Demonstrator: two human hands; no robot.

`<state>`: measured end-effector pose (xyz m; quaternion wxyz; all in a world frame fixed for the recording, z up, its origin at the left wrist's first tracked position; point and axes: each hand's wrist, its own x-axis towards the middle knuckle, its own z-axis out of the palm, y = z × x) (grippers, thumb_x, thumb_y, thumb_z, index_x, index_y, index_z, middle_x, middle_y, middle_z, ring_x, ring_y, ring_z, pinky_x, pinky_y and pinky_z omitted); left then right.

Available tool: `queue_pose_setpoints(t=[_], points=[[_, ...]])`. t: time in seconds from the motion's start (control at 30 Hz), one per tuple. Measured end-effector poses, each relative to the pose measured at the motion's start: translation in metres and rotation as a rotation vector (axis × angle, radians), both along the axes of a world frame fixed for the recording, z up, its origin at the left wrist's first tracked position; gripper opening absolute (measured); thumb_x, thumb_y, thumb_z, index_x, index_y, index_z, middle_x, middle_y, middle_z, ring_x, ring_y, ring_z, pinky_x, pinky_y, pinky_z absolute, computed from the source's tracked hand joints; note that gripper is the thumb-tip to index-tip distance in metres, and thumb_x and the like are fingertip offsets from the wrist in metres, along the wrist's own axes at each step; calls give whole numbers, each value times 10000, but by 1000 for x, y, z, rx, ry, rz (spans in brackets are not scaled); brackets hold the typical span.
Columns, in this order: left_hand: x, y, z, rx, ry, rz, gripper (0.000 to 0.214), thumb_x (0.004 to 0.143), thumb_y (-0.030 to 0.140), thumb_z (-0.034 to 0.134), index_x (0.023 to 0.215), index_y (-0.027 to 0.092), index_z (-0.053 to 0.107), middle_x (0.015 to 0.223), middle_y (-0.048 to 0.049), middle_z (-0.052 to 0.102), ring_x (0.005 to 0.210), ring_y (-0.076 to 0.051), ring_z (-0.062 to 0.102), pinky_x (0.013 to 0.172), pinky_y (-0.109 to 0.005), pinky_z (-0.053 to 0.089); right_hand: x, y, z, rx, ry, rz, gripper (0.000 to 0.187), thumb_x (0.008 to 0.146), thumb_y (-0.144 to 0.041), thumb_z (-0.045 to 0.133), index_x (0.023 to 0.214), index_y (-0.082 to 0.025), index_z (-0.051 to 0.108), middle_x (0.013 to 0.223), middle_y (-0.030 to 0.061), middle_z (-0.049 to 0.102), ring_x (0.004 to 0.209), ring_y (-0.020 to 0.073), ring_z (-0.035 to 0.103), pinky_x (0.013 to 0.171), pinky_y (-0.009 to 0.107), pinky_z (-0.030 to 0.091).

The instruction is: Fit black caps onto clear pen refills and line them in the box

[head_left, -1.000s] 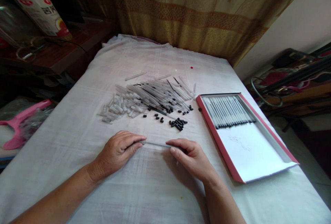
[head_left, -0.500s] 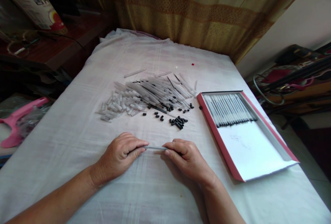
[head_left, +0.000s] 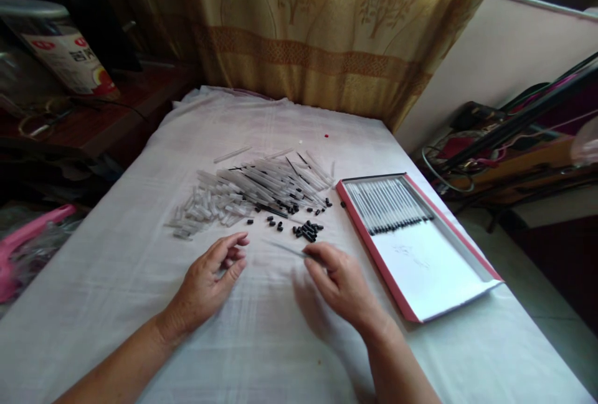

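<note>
My right hand [head_left: 339, 282] pinches a thin clear pen [head_left: 284, 248] by one end, its free end pointing left over the white cloth. My left hand [head_left: 210, 279] rests beside it with fingers loosely apart, holding nothing. Beyond the hands lie a heap of clear pen tubes [head_left: 271, 180], a cluster of short clear caps [head_left: 205, 205] and scattered small black end plugs [head_left: 308, 230]. To the right sits a red-edged flat box [head_left: 420, 267] with a row of finished pens [head_left: 387, 205] at its far end.
The white-clothed table [head_left: 140, 279] runs back to a golden curtain [head_left: 303, 24]. A dark wooden stand with a tin [head_left: 65, 49] is at the left, a pink plastic item [head_left: 23, 242] lower left. Cables and clutter [head_left: 504, 142] lie at the right.
My left hand let go of the pen and opened. My right hand keeps the pen, which now swings slightly away and blurs. The camera view tilted up and shifted right.
</note>
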<state>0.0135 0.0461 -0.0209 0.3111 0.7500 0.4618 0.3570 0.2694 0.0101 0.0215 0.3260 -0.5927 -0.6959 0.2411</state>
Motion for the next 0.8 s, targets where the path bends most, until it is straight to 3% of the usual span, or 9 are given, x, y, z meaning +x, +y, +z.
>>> queue_pose_setpoints(t=[0.07,0.13,0.2,0.27,0.37,0.53,0.8], points=[[0,1,-1,0,1,-2,355,913,313,536,1257,233,568,1106,-67,696,858,-154,697,736,-249,577,29,9,6,142,25,-227,213,881,-322,540,947,-200,702,899,76,723,826,203,671,748,309,512],[0,2,-1,26,23,-25,322,904,303,541,1213,232,603,1072,-58,701,848,-153,695,728,-239,573,64,22,11,189,-25,-472,263,836,-405,580,905,-203,732,901,80,728,841,232,673,773,348,516],[0,3,-1,56,39,-43,291,901,292,541,1169,228,634,1039,-50,706,835,-150,693,727,-230,569,96,37,13,124,-150,-673,298,796,-418,589,888,-191,759,905,96,739,840,262,674,793,390,507],[0,4,-2,77,44,-44,274,901,288,536,1141,223,651,1026,-49,708,829,-150,694,736,-228,569,117,50,13,-37,-300,-781,310,782,-387,585,921,-185,776,900,110,748,823,282,675,763,402,497],[0,5,-4,92,53,-40,268,903,287,531,1127,217,661,1032,-52,710,828,-151,695,749,-233,572,126,62,6,-166,-419,-804,332,808,-368,549,987,-204,776,903,101,756,834,285,677,701,372,481],[-1,5,-6,121,68,-51,268,907,284,532,1132,220,662,1037,-50,712,833,-150,698,760,-234,572,116,66,-6,-228,-478,-768,331,836,-375,525,1023,-227,755,890,73,754,831,265,680,664,329,454],[0,5,-5,159,79,-61,253,912,286,528,1110,219,669,1038,-48,718,866,-155,701,778,-231,570,110,70,-4,-306,-578,-683,352,861,-367,493,1064,-239,750,942,78,762,909,270,686,711,320,462]])
